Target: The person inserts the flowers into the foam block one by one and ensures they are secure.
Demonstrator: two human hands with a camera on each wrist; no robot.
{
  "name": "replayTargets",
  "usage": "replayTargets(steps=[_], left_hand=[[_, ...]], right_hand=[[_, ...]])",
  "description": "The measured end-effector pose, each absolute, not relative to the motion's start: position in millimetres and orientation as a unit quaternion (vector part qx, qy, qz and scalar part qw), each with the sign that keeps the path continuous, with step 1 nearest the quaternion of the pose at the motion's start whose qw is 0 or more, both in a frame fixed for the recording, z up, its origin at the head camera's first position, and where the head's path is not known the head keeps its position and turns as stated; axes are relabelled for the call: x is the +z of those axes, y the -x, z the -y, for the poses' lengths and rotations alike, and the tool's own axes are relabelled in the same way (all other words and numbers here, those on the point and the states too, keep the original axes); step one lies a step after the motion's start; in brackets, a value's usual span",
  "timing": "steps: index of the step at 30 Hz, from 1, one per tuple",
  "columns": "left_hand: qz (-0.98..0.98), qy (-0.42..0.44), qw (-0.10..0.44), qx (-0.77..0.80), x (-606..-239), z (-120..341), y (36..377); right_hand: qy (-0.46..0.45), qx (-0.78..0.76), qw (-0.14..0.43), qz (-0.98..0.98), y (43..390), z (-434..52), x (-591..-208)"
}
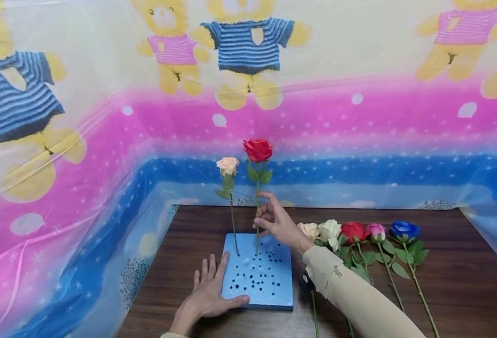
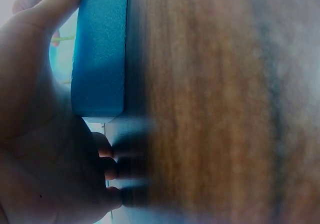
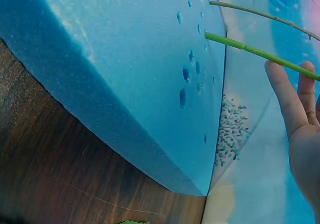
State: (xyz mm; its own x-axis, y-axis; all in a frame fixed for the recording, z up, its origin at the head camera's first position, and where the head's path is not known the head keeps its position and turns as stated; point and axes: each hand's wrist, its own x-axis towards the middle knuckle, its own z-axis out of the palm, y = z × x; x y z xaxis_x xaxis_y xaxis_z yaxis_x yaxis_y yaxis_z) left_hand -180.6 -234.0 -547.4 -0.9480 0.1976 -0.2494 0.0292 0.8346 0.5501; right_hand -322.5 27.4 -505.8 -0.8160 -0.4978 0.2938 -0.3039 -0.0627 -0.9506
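Note:
A blue foam block [image 1: 259, 272], its top dotted with several holes, lies on the table. Standing in it are a pale peach rose [image 1: 228, 165] and a red rose [image 1: 258, 150], both upright. My right hand [image 1: 275, 223] pinches the red rose's green stem [image 3: 250, 49] above the foam; the stem's lower end is in a hole. Spread along the block's left side, my left hand [image 1: 209, 291] has straight fingers, with its thumb over the near edge. The left wrist view shows the block's side [image 2: 100, 59] against this hand [image 2: 40, 124].
On the table's right lie several artificial roses: cream, white [image 1: 330, 230], red [image 1: 354, 231], pink [image 1: 376, 230] and blue [image 1: 405, 229]. A dark flower head [image 1: 305, 281] is partly hidden by the right sleeve. A bear-patterned cloth [image 1: 324, 117] hangs behind the table.

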Motion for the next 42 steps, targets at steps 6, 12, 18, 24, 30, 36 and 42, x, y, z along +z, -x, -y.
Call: replayTargets(steps=[6, 12, 18, 24, 30, 36, 42], left_hand=[[-0.946, -0.059, 0.152, 0.281, -547, 234, 180], [-0.947, -0.059, 0.151, 0.276, -547, 233, 179], [-0.949, -0.057, 0.152, 0.272, -546, 233, 179], [-0.949, -0.061, 0.148, 0.27, -545, 234, 179], [-0.948, -0.062, 0.147, 0.274, -544, 234, 179], [-0.948, -0.06, 0.15, 0.276, -545, 233, 181], [-0.945, -0.056, 0.157, 0.28, -548, 233, 181]], right_hand=[[0.291, -0.66, 0.076, -0.689, 321, -26, -509], [0.289, -0.657, 0.078, -0.692, 321, -25, -511], [0.288, -0.646, 0.088, -0.702, 320, -24, -515], [0.291, -0.63, 0.098, -0.713, 318, -23, -517], [0.291, -0.624, 0.102, -0.718, 318, -22, -518], [0.287, -0.625, 0.105, -0.718, 319, -21, -522], [0.277, -0.621, 0.102, -0.726, 316, -23, -528]])
